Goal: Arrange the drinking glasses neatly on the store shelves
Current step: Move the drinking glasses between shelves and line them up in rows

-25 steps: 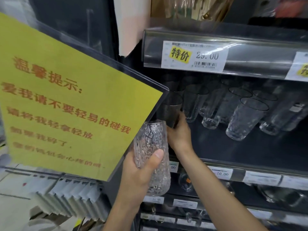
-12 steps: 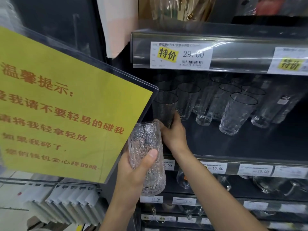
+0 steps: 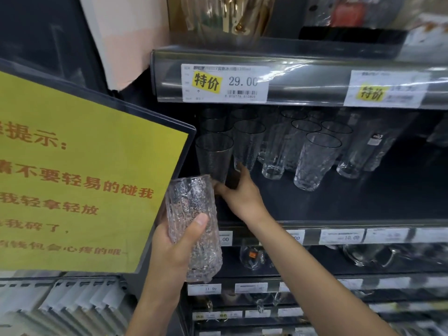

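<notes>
My right hand [image 3: 238, 195] grips the base of the smoky tumbler [image 3: 213, 157] at the shelf's [image 3: 339, 209] left front; my left hand [image 3: 174, 248] clamps the textured glass [image 3: 191, 214]. I should slide the tumbler gently into line, clear of its neighbours.

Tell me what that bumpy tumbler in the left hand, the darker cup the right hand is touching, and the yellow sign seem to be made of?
Bumpy tumbler: clear glass by the look, with a rough bark-like relief that glints.
Darker cup: probably smoky tinted glass, see-through, faintly dimpled, with a thin bright rim.
Yellow sign: matte paper, apparently behind a clear plastic holder, judging by its glossy dark edge.
</notes>
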